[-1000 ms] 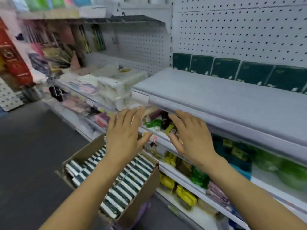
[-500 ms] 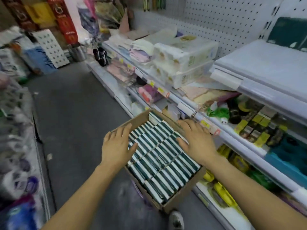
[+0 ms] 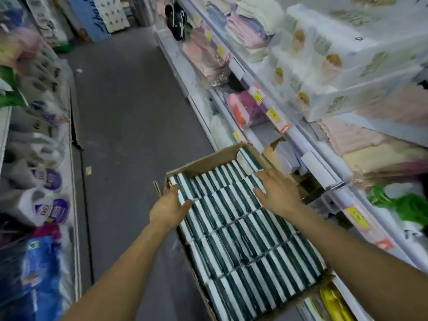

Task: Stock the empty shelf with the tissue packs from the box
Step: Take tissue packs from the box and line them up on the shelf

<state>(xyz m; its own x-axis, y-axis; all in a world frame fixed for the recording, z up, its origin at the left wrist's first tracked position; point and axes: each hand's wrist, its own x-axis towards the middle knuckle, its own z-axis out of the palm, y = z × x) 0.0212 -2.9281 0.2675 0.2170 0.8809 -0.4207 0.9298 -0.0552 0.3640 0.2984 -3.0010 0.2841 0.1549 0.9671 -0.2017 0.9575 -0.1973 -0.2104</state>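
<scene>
An open cardboard box (image 3: 201,161) stands on the floor against the right-hand shelving. It is filled with several rows of dark green and white tissue packs (image 3: 234,230) standing on edge. My left hand (image 3: 168,206) is at the left end of the second row, fingers down along the box wall and thumb lying over the tops of the packs. My right hand (image 3: 279,193) rests flat on the packs at the right end of the same row, fingers straight. The two hands bracket that row between them. No pack is lifted. The empty shelf is out of view.
Stocked shelves run along the right, with white wrapped paper bundles (image 3: 324,54), pink packs (image 3: 245,107) and price tags on the rails. Shelving with bagged goods (image 3: 46,205) lines the left. A grey floor aisle (image 3: 129,112) runs between them.
The view swung down from the empty shelf to the box. Both hands dropped from shelf height onto the tissue packs and spread to the two ends of one row.
</scene>
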